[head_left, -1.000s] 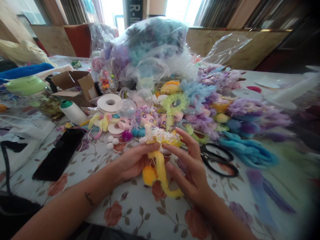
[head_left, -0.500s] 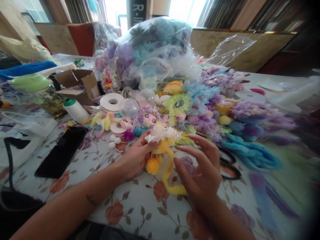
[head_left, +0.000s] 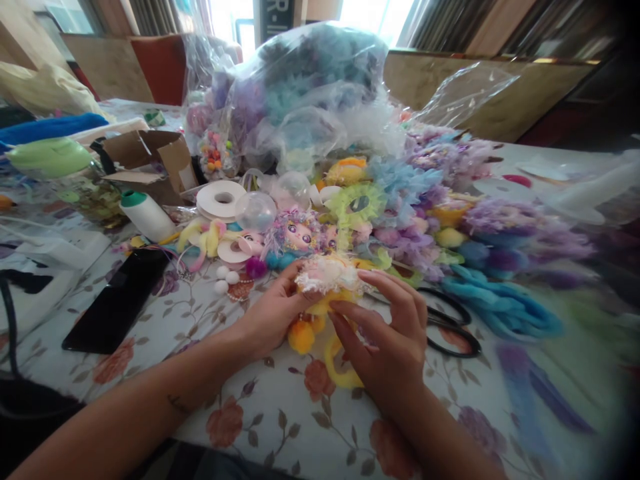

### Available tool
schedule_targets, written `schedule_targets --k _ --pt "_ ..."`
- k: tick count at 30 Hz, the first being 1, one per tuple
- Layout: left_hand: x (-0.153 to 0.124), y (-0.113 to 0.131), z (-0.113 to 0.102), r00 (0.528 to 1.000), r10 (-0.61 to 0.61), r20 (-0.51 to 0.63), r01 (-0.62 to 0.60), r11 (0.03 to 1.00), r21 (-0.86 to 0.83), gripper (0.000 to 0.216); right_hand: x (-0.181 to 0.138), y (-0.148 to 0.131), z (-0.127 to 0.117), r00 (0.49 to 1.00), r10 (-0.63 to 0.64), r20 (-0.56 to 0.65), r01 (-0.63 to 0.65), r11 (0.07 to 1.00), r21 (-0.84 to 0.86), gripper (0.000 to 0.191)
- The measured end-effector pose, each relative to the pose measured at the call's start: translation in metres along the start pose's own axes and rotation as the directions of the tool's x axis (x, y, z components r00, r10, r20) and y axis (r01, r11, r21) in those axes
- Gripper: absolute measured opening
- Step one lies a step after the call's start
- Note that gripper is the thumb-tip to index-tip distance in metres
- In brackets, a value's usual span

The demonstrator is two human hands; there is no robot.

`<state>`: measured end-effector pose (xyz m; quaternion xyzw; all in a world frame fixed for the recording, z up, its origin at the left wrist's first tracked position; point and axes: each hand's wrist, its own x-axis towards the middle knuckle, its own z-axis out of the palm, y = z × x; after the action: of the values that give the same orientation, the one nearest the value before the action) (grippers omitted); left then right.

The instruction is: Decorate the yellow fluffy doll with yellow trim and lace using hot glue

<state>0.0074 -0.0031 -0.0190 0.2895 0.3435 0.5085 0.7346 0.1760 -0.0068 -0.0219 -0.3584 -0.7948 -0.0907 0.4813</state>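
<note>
A yellow fluffy doll ornament (head_left: 327, 277) with a white frilly top, a yellow pompom and a curling yellow chenille tail is held just above the floral tablecloth (head_left: 280, 413). My left hand (head_left: 270, 317) grips it from the left, fingers curled round its top. From the right, my right hand (head_left: 387, 333) has thumb and fingers on the same ornament. Just behind it lie doll faces (head_left: 297, 235) with big eyes among purple, blue and green fluffy pieces.
Black scissors (head_left: 450, 327) lie right of my right hand. A black phone (head_left: 117, 300) lies at the left, with a green-capped thread cone (head_left: 145, 215), white ribbon spool (head_left: 223, 199), clear plastic ball (head_left: 255, 210) and cardboard box (head_left: 150, 160) behind. A big clear bag (head_left: 305, 93) of fluff stands at the back.
My right hand drew away from the ornament, then came back onto it. The ornament has been lifted and turned, so its white frilly top now faces up.
</note>
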Motion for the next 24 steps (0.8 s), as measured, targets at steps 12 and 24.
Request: schedule_targets --k 12,24 --pt "0.0012 -0.0027 -0.0024 0.999 -0.043 0.003 0.043 0.999 -0.002 0.047 -0.0043 -0.0001 0.0018 0.997 -0.075 0.010 0.075 0.997 0.020 0.027" --pt "-0.0005 0.0039 0.0035 0.996 -0.081 0.028 0.084 0.991 -0.103 0.046 -0.0048 0.0002 0.0005 0.998 -0.069 0.003 0.069 0.997 0.029 0.026"
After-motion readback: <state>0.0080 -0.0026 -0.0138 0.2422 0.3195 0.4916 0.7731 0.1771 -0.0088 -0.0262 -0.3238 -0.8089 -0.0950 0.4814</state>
